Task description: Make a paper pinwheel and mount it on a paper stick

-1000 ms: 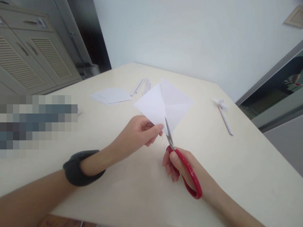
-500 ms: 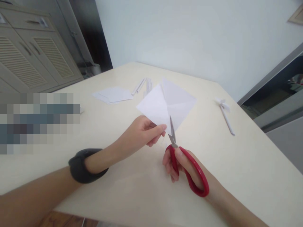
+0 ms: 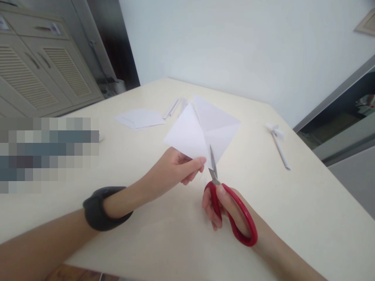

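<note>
while the left hand (image 3: pixel 174 168) pinches the near edge of a white sheet (image 3: pixel 186 132) between thumb and fingers, the right hand (image 3: pixel 227 203) has its digits around red-handled scissors (image 3: pixel 238 201), one blade showing over the sheet just right of the left fingertips. beyond the left fingers lie thin paper sticks (image 3: pixel 171 109) and flat papers (image 3: pixel 143 118); well right of them rests a tufted paper stick (image 3: pixel 280 150).
</note>
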